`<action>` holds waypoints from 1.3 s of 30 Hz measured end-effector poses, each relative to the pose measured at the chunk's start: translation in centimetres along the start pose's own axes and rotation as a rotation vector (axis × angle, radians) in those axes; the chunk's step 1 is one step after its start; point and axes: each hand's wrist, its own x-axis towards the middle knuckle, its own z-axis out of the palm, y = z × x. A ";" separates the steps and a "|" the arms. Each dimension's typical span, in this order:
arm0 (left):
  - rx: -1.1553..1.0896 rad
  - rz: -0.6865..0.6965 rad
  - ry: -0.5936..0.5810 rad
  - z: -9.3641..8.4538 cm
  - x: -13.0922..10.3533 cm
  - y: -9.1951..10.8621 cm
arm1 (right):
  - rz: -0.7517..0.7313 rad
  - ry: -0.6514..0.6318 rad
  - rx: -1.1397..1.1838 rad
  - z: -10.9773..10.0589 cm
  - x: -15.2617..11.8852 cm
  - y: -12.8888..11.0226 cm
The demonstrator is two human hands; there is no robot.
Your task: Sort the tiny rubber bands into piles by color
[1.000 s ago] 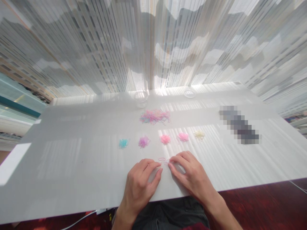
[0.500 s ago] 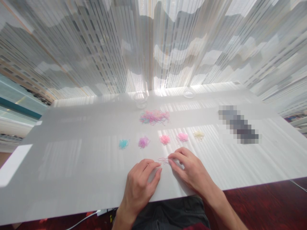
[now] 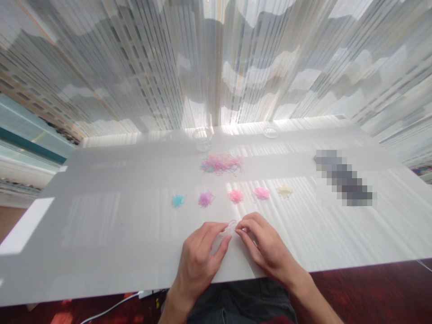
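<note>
Thin pale pink strands [image 3: 231, 223] lie between my two hands near the table's front edge. My right hand [image 3: 265, 240] pinches their right end between thumb and fingertips. From the other side, my left hand [image 3: 202, 252] has its thumb and forefinger a little apart around the strands' left part; whether it grips them is too small to tell. Beyond the hands is a row of small piles: teal [image 3: 178, 200], purple [image 3: 205, 198], coral pink [image 3: 235, 196], light pink [image 3: 261, 193] and pale yellow [image 3: 284, 191]. A larger mixed-colour pile [image 3: 222, 164] lies behind the row.
A clear round container [image 3: 202, 139] and a clear round lid [image 3: 271, 131] stand at the back of the white table [image 3: 101, 180]. A blurred-out dark object [image 3: 344, 177] lies on the right. Striped curtains [image 3: 216, 67] hang behind the table.
The strands between my hands have changed shape, now forming a curved loop. My right hand's thumb and fingertips have come closer together. The whole view has shifted slightly.
</note>
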 end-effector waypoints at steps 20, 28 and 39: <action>-0.110 -0.085 0.025 -0.3 -0.1 0.1 | -0.076 0.047 -0.031 0.4 -0.5 0.0; -0.138 -0.115 0.023 -0.3 -0.2 0.0 | -0.103 0.103 -0.040 0.2 -0.2 -0.3; -0.124 -0.092 0.011 -0.3 -0.1 0.1 | -0.102 0.154 -0.018 -0.1 0.2 -0.7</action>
